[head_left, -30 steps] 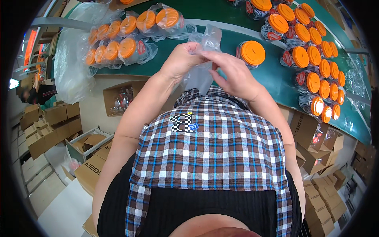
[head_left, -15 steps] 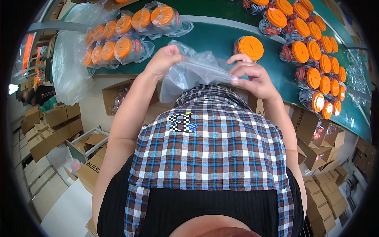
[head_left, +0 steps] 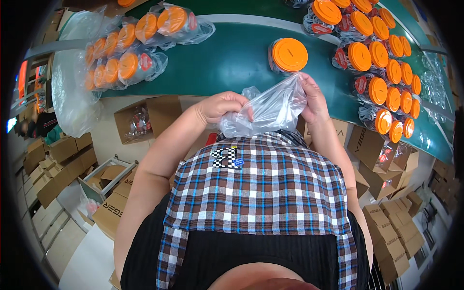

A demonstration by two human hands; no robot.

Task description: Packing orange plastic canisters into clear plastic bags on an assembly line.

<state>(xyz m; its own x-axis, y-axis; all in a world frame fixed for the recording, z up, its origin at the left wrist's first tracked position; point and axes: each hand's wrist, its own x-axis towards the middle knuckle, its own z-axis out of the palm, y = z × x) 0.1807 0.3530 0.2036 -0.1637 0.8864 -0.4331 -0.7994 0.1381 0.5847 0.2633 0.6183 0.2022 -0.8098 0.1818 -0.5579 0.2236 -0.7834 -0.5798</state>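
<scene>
Bag pinched in fingers of left hand and right hand; jar just beyond on tabletop, flanked by bagged jars left, more jars right.

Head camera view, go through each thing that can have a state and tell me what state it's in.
Left hand: closed on the plastic bag
Right hand: pinching the bag's other side
Plastic bag: stretched between the hands, no jar inside
Single jar: lid on, unbagged
Jars at left: lids on, bagged
Jars at right: lids on, grouped
Cardboard box below the table's left: open, partly filled
</scene>
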